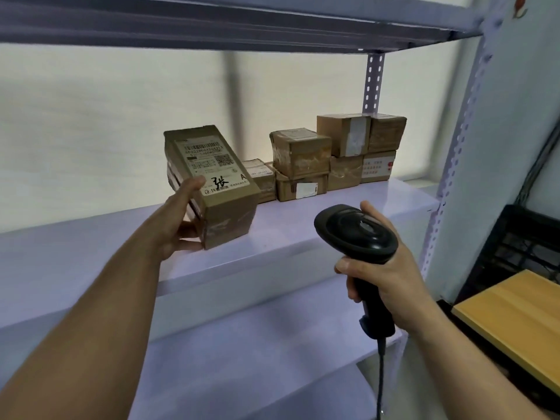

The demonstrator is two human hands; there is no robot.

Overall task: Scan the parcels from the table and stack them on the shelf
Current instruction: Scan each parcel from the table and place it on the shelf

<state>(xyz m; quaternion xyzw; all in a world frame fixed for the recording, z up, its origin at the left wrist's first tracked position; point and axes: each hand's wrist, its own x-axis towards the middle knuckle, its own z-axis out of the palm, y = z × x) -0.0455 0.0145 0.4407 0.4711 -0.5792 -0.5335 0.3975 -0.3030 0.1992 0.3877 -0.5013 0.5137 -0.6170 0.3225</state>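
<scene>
Left hand (178, 225) clamps brown parcel (224, 207), tilted, at the front of the shelf (333, 219). Label (209, 160) faces up: barcode, QR code, handwritten "张", printed "A". Right hand (391, 277) grips black scanner (356, 234) before the shelf. Stacked parcels (333, 156) sit at the shelf's back right.

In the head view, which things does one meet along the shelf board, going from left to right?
Order: left hand, labelled parcel it holds, stacked parcels, front shelf post. The scanner in the right hand overlaps the stack, so it is left out.
</scene>
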